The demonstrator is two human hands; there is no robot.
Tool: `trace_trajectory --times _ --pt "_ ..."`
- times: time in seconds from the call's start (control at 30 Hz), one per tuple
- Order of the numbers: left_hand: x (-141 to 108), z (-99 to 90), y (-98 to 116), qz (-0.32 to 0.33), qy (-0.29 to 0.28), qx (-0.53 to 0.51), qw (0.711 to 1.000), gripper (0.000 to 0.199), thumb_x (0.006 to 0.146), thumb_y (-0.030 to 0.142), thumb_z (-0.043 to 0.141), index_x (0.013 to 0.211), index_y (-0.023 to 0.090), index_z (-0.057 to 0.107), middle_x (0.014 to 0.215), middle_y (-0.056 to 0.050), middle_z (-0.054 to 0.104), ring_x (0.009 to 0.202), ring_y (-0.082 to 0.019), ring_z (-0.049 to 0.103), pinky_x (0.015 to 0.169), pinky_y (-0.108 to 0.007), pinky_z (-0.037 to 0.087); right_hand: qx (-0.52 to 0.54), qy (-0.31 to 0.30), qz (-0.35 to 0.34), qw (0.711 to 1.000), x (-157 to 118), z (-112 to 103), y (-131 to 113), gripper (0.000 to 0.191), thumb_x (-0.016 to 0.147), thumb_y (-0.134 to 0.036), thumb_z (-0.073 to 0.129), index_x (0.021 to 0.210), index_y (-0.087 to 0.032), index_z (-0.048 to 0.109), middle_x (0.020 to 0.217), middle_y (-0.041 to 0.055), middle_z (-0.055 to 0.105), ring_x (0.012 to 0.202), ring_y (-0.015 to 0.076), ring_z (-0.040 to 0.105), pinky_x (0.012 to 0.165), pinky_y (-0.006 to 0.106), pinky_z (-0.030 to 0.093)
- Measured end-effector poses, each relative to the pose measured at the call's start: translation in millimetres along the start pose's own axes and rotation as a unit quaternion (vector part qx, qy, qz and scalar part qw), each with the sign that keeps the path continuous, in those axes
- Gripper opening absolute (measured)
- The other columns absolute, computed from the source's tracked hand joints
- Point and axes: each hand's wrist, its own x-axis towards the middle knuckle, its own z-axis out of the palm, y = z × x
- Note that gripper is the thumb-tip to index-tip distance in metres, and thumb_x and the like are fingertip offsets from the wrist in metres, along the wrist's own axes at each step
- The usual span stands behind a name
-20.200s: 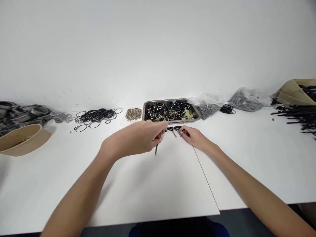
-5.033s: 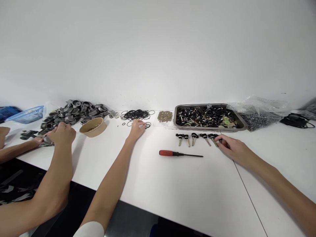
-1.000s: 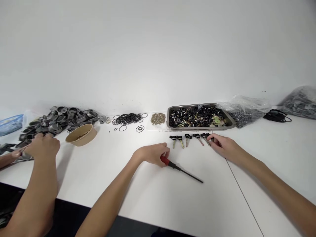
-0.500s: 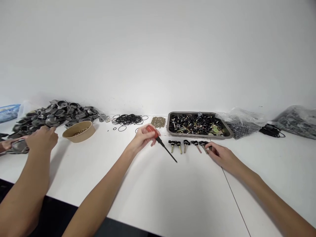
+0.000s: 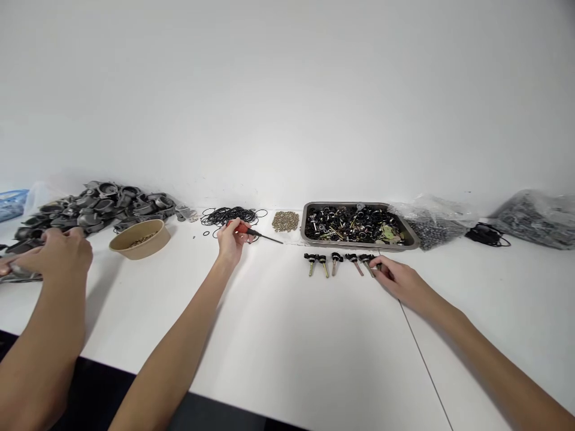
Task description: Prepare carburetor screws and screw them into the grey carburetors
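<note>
My left hand (image 5: 230, 245) is closed round the red handle of a screwdriver (image 5: 245, 228), its dark shaft pointing right over the table. Right behind that hand lies a loose heap of black rubber rings (image 5: 231, 215). A row of several small black-headed parts with metal shafts (image 5: 336, 263) lies on the table, shafts toward me. At the row's right end, my right hand (image 5: 398, 280) pinches the last black-headed part (image 5: 378, 267), which the fingers mostly cover. Behind the row stands a metal tray (image 5: 359, 244) full of mixed small parts.
A co-worker's hands (image 5: 67, 251) handle grey housings (image 5: 101, 206) at the left. A tan bowl (image 5: 148, 245) holds small brass-coloured pieces; more brass pieces (image 5: 286, 221) lie in a pile. To the right are plastic bags of parts (image 5: 433, 227) and a black face mask (image 5: 487, 234).
My left hand has moved left with the screwdriver, which has swung from pointing down-right to nearly level. My right hand stays at the row's end.
</note>
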Motion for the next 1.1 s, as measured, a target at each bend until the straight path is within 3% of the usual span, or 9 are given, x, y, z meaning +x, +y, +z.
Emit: trace_trajectory --times 0.17,1.1 --pt "2 -2.3 -5 0.037 0.006 0.017 0.999 0.022 0.073 0.031 0.069 0.070 0.016 0.052 0.074 -0.004 0.066 0.043 -0.008 0.049 0.058 -0.033 0.053 -0.003 0.006 -0.009 1.000 1 2 4 0.021 0.089 -0.037 0.041 0.099 -0.024 0.054 0.064 -0.0012 0.051 0.055 0.0159 0.046 0.052 0.025 0.034" --pt "-4 9.4 -14 0.061 -0.006 0.100 0.993 0.026 0.074 0.036 0.071 0.078 0.014 0.057 0.081 -0.007 0.068 0.048 -0.010 0.059 0.054 -0.027 0.051 -0.006 0.012 -0.014 1.000 2 2 4 0.020 0.089 -0.037 0.041 0.099 -0.026 0.055 0.065 -0.0011 0.054 0.057 0.0171 0.049 0.053 0.026 0.036"
